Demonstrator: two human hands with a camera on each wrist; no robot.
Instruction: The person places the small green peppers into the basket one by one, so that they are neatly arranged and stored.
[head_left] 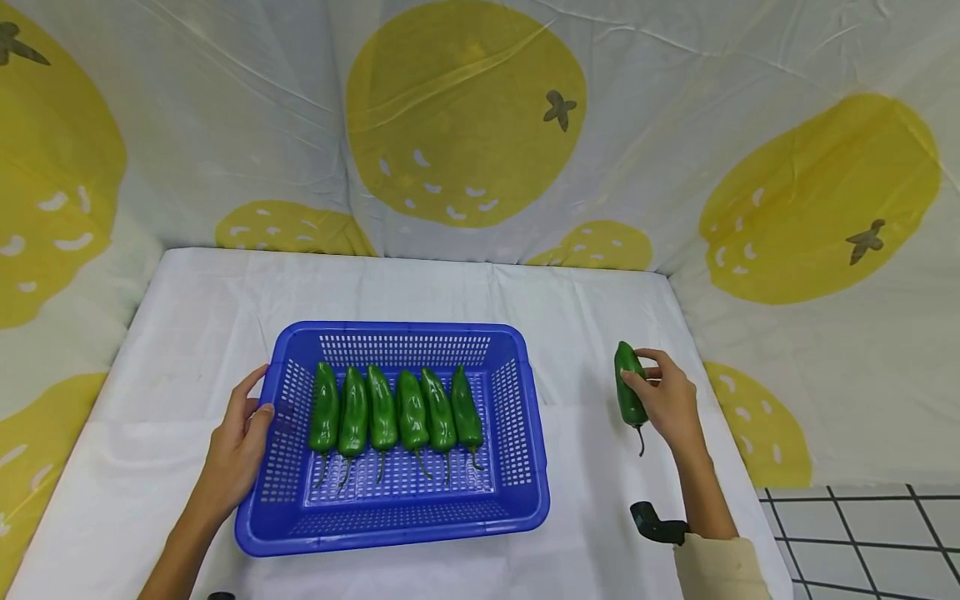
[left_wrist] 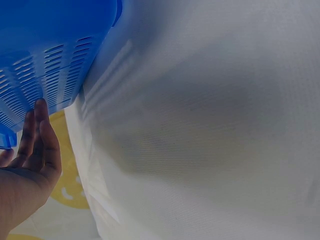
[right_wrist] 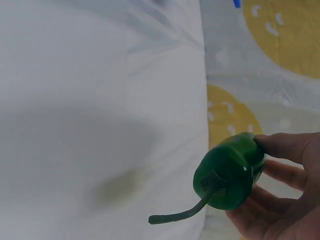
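A blue plastic basket (head_left: 390, 537) with slotted walls sits on the white cloth, several green peppers (head_left: 411, 412) lying side by side in it, stems toward me. My left hand (head_left: 238, 454) grips the basket's left side, thumb at the rim. In the left wrist view the fingers of my left hand (left_wrist: 32, 165) lie against the slotted outer wall of the basket (left_wrist: 60, 65). Right of the basket, my right hand (head_left: 670, 402) pinches another green pepper (head_left: 628, 383). In the right wrist view this pepper (right_wrist: 225, 175) is off the cloth, its curved stem pointing left.
White cloth (head_left: 450, 287) covers the table. Curtains with a yellow fruit print (head_left: 465, 117) hang along the back and both sides. A dark wrist-worn device (head_left: 656, 525) sticks out beside the right forearm. Tiled floor (head_left: 870, 542) shows at the lower right.
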